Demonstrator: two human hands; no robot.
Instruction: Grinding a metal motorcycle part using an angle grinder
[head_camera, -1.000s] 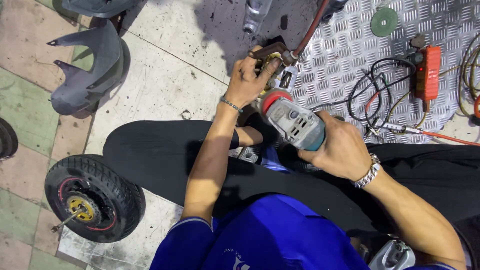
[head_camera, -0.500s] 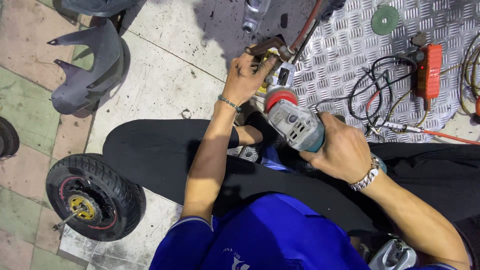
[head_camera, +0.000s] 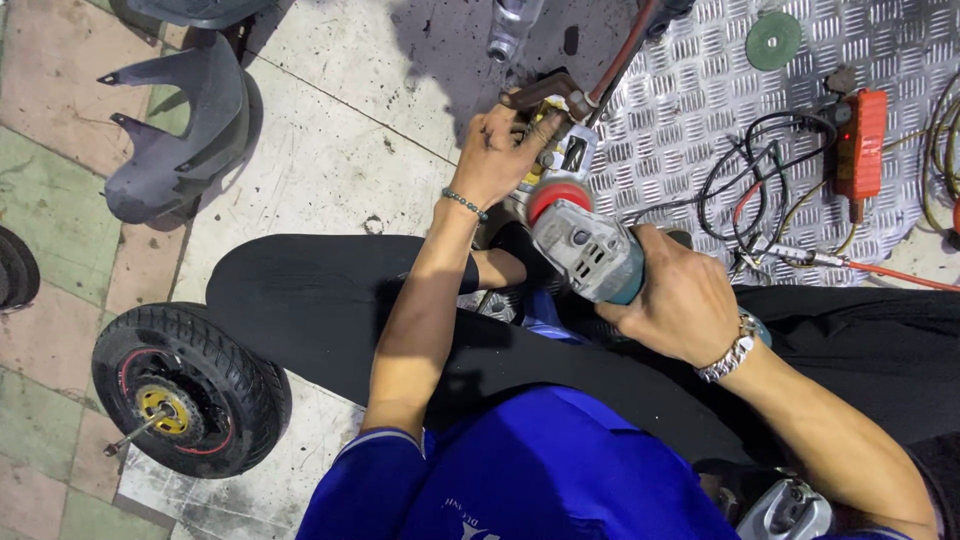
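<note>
Right hand on angle grinder, left hand on rusty bracket.

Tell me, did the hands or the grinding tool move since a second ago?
Barely. The left hand kept gripping the rusty metal part, and the right hand kept holding the angle grinder with its red guard next to that part. The view only shifted slightly. The small wheel, black fender and orange power strip stayed put.

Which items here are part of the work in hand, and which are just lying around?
In use: angle grinder in right hand; rusty metal bracket steadied by left hand.
Lying about: small wheel, black fender, green disc, orange power strip.
</note>
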